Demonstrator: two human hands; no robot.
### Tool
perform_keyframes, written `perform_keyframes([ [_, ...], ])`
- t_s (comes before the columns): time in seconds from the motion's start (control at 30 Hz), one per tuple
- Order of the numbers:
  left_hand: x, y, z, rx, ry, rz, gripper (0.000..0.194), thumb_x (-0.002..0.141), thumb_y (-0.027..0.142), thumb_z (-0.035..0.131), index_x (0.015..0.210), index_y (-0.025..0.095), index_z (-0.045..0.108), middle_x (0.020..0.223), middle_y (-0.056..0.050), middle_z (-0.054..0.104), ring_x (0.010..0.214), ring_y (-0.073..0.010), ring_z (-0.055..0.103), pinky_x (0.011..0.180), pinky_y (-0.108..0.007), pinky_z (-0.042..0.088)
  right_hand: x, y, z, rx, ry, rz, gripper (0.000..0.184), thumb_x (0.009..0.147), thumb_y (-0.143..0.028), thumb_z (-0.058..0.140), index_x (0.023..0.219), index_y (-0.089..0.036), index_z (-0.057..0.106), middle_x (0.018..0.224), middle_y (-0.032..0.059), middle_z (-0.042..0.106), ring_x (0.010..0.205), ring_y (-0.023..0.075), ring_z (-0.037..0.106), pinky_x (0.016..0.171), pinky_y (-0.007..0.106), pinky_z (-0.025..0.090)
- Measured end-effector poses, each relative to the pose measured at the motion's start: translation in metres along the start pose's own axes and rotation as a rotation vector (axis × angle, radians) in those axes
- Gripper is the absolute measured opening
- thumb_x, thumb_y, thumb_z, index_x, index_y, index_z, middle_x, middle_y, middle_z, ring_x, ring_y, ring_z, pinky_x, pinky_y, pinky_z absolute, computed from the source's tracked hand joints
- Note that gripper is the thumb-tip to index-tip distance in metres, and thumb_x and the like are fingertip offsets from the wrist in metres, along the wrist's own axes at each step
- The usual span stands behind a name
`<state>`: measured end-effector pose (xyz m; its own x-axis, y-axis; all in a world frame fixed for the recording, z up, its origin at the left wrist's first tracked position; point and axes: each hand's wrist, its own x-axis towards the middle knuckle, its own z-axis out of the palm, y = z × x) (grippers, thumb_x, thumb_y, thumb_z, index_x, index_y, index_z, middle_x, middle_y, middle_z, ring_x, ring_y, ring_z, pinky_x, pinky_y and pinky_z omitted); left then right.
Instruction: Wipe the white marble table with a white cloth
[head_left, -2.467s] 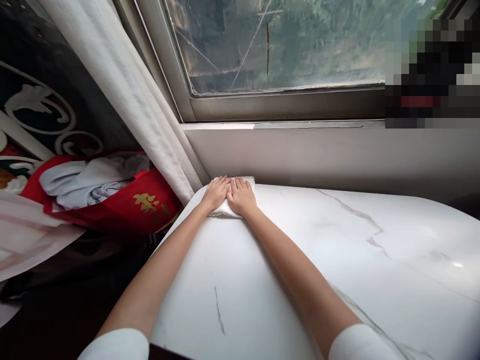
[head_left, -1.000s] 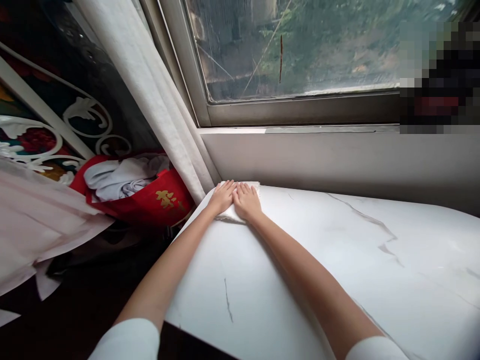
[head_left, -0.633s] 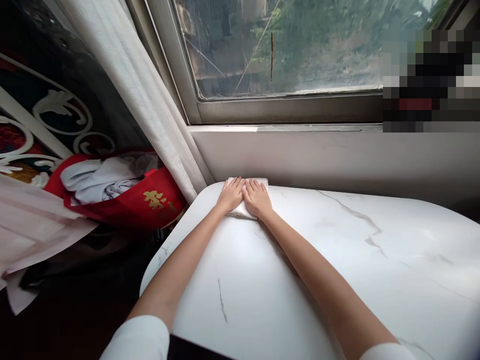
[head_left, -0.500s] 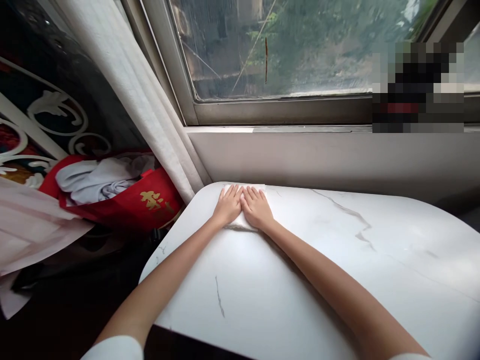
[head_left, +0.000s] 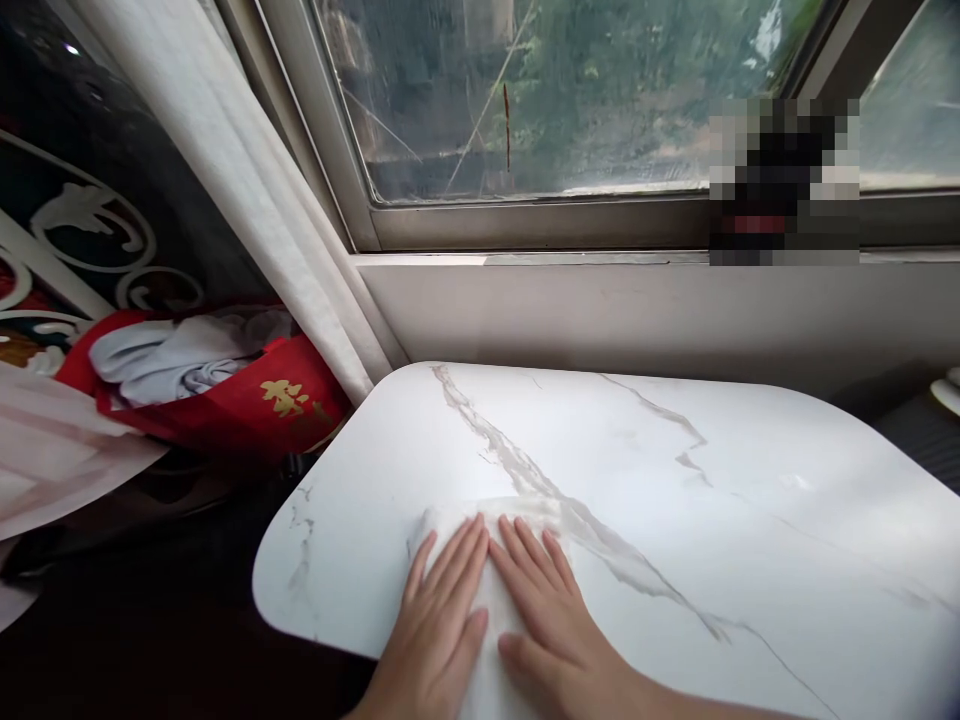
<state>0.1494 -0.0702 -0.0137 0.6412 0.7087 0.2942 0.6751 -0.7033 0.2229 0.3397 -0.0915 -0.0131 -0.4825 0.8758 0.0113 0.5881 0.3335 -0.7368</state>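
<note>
A white cloth point(head_left: 484, 680) lies spread on the white marble-patterned table point(head_left: 660, 470), close to its near edge. My left hand point(head_left: 439, 620) rests flat on the cloth's left part, fingers stretched away from me. Beside it, my right hand point(head_left: 544, 620) presses flat on the right part, its fingers slightly apart. The two index fingertips nearly meet. Beneath both palms most of the cloth is hidden; its far edge shows just past the fingertips.
Behind the table is a low wall under a window point(head_left: 600, 110). A white curtain point(head_left: 225, 180) hangs at the left. Left of the table sits a red bag point(head_left: 225, 410) with pale clothes point(head_left: 180, 360) in it. A blurred-out object point(head_left: 784, 180) stands on the sill.
Both hands have drawn the cloth from the table's far edge back toward me, near the front edge. The view has shifted slightly to the right.
</note>
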Motion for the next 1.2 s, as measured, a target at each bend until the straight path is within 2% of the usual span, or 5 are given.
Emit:
perform_keyframes([
  [0.2, 0.02, 0.007, 0.0, -0.01, -0.07, 0.052, 0.059, 0.094, 0.026, 0.031, 0.148, 0.026, 0.007, 0.15, -0.002, 0.025, 0.134, -0.0244, 0.031, 0.107, -0.045, 0.032, -0.018, 0.012, -0.006, -0.046, 0.066, 0.019, 0.07, 0.091, -0.044, 0.038, 0.145, -0.026, -0.004, 0.151, -0.0014, -0.001, 0.139, 0.0228, -0.002, 0.114, 0.048, 0.011],
  [0.4, 0.141, -0.025, 0.023, 0.112, -0.074, -0.072, 0.048, 0.092, 0.025, 0.033, 0.14, 0.017, 0.037, 0.15, -0.009, 0.025, 0.134, -0.0304, 0.026, 0.108, -0.052, 0.021, 0.075, 0.046, -0.069, -0.22, 0.31, 0.239, 0.057, 0.095, -0.036, 0.02, 0.145, -0.009, 0.019, 0.152, 0.0084, 0.018, 0.14, 0.0174, 0.01, 0.114, 0.041, 0.008],
  [0.7, 0.281, -0.056, 0.068, 0.173, -0.024, -0.181, 0.048, 0.093, 0.025, 0.027, 0.14, 0.014, 0.035, 0.145, -0.011, 0.034, 0.136, -0.0239, 0.025, 0.111, -0.047, 0.011, 0.164, 0.132, -0.15, -0.596, 0.447, 0.236, 0.05, 0.093, -0.02, 0.023, 0.137, 0.0, 0.038, 0.144, 0.0172, 0.036, 0.135, 0.0222, 0.027, 0.109, 0.036, 0.019],
  [0.93, 0.302, -0.042, 0.08, 0.161, 0.001, -0.211, 0.049, 0.093, 0.026, 0.028, 0.139, 0.011, 0.035, 0.145, -0.013, 0.035, 0.136, -0.0242, 0.025, 0.111, -0.048, 0.011, 0.153, 0.147, -0.166, -0.619, 0.473, 0.239, 0.049, 0.092, -0.019, 0.023, 0.135, -0.006, 0.043, 0.142, 0.0122, 0.041, 0.133, 0.0198, 0.032, 0.108, 0.035, 0.021],
  [1.2, 0.277, -0.001, 0.081, 0.097, -0.026, -0.158, 0.05, 0.093, 0.026, 0.027, 0.139, 0.009, 0.035, 0.147, -0.013, 0.029, 0.137, -0.024, 0.021, 0.112, -0.047, 0.009, 0.099, 0.139, -0.156, -0.665, 0.459, 0.268, 0.051, 0.091, -0.019, 0.023, 0.136, -0.002, 0.04, 0.144, 0.0134, 0.038, 0.135, 0.0203, 0.028, 0.111, 0.036, 0.018],
])
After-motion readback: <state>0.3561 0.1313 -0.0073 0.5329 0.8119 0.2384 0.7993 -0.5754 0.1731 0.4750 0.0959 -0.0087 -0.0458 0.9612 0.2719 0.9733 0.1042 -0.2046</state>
